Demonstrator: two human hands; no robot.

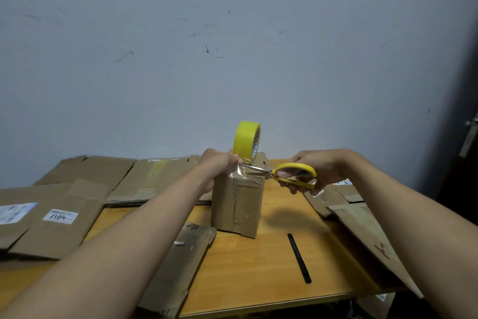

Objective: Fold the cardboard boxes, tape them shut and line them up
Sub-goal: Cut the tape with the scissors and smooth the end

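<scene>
On the wooden tabletop (263,261), near its middle, a small upright brown cardboard box (236,204) is standing with clear tape already running down its front seam. The left hand (219,163) is curling round the bottom of a yellow roll of tape (245,141), holding it on edge just above the box top, with a short clear strip stretching from roll to box. The right hand (318,166) is gripping yellow-handled scissors (282,172), fingers through the loops, the metal blades reaching toward that strip beside the left fingers. Flattened brown cardboard sheets (85,189) are lying to the left, behind and right of the box. A thin black stick (299,258) is lying on the wood, nearer than the box.
</scene>
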